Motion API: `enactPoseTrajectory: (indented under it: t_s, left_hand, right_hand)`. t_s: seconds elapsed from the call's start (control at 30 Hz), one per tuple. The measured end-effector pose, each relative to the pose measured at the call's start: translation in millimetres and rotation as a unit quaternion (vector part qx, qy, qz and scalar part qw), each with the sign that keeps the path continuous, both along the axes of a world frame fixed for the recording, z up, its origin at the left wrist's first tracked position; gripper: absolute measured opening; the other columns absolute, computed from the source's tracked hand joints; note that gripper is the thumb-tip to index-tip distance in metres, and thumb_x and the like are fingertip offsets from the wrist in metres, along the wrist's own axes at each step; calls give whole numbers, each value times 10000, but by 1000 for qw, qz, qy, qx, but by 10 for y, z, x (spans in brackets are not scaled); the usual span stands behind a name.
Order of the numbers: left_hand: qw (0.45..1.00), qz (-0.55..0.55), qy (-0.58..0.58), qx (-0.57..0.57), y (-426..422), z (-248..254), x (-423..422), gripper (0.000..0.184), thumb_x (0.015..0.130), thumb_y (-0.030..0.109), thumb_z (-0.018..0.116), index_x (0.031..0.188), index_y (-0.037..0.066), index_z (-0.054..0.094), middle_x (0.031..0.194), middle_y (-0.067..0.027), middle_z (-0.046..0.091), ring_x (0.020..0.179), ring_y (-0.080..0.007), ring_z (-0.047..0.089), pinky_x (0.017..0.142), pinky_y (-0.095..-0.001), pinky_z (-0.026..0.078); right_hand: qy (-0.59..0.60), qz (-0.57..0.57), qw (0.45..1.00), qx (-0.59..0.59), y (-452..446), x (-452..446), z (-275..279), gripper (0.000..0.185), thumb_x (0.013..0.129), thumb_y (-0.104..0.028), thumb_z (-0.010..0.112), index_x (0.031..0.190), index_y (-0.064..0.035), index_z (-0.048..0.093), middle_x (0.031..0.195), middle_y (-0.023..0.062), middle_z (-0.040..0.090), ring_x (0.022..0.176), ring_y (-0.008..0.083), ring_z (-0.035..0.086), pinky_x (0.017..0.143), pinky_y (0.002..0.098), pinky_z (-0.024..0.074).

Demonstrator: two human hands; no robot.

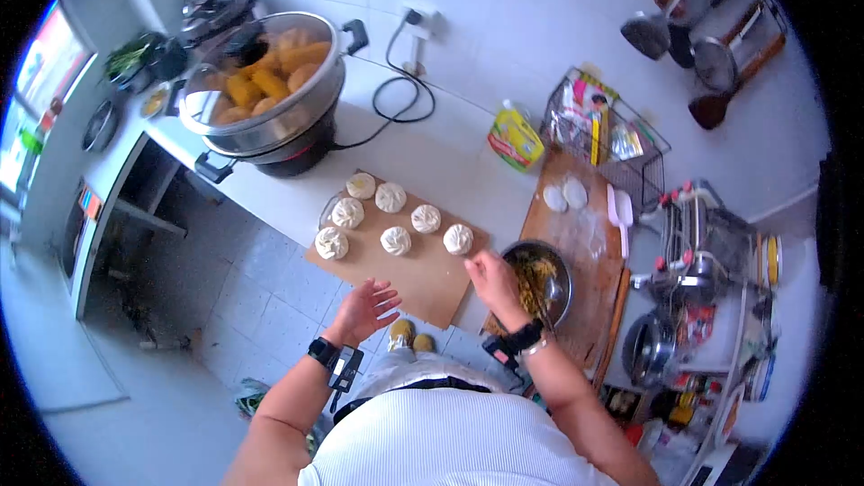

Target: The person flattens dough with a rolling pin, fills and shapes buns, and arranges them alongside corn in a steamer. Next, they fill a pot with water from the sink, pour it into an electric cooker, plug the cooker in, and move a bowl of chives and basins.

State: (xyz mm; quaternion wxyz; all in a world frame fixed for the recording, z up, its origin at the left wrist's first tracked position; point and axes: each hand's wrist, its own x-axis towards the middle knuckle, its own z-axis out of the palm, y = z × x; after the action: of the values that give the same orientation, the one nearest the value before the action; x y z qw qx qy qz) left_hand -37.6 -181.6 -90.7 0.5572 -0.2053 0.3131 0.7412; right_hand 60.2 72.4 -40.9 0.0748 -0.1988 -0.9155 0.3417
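Observation:
Above the brown board's front edge, my left hand (pixel 367 310) is palm up with its fingers spread and nothing in it. My right hand (pixel 493 281) has its fingers curled together, with nothing visible in them, just below a white pleated bun (pixel 458 238) and beside the metal bowl. Several more pleated buns, among them one at the left (pixel 331 243), stand on the brown board (pixel 405 283). The metal bowl (pixel 564 281) holds a yellow-green filling and a spoon. Two flat dough rounds (pixel 564 194) lie on the floured wooden board (pixel 553 166).
A large steamer (pixel 319 94) with corn under its clear lid stands at the back left, its black cord (pixel 387 117) running to the wall. A yellow-green pouch (pixel 516 137), a wire basket (pixel 643 175) and a white scoop (pixel 621 211) are at the right.

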Motion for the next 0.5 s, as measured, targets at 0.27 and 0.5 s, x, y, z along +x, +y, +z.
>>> enactPoseTrajectory:
  t_s: [0.27,0.5]
  left_hand:
    - [995,76,49,-30,-337,450,71,320,894,356,437,992,73,551,1047,-110,568,1021,-245,522,891,-406,413]
    - [974,189,91,-82,-1204,529,-479,339,892,364,440,1039,65,502,1034,-123,561,961,-240,541,836,-362,438]
  right_hand:
    - [81,-25,968,-237,-155,360,-8,155,792,-76,567,929,-17,522,907,101,552,804,214,593,674,328,490]
    - [-19,34,974,-224,-419,160,53,183,786,-86,597,951,-13,565,874,88,612,789,159,610,681,283,505]
